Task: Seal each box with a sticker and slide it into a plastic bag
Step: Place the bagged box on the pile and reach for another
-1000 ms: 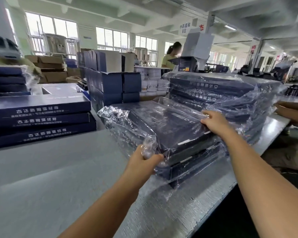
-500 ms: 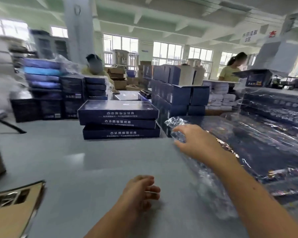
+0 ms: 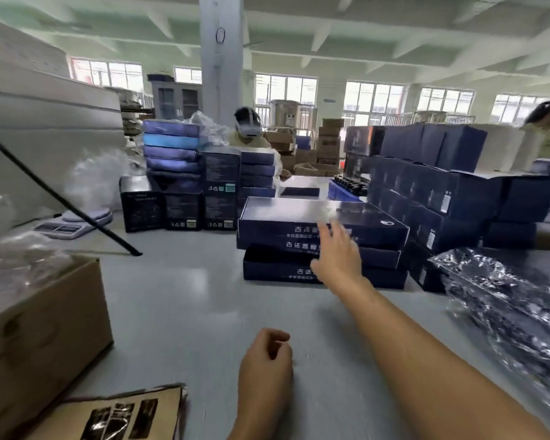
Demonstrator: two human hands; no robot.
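Three flat dark blue boxes with white lettering lie stacked in the middle of the grey table. My right hand is stretched out in front of that stack, fingers spread and holding nothing; I cannot tell whether it touches a box. My left hand rests low near the table's front, fingers loosely curled, empty. Boxes wrapped in crinkled clear plastic bags lie at the right edge.
An open cardboard carton stands at the left, a brown printed sheet at the front. A scale and a slanting black rod are at the back left. More blue boxes are piled behind. Two people work beyond.
Both hands let go of the bagged box, which stays at the right. The view swung left. My right hand moved from the plastic toward the stack of three boxes; my left hand stayed low.
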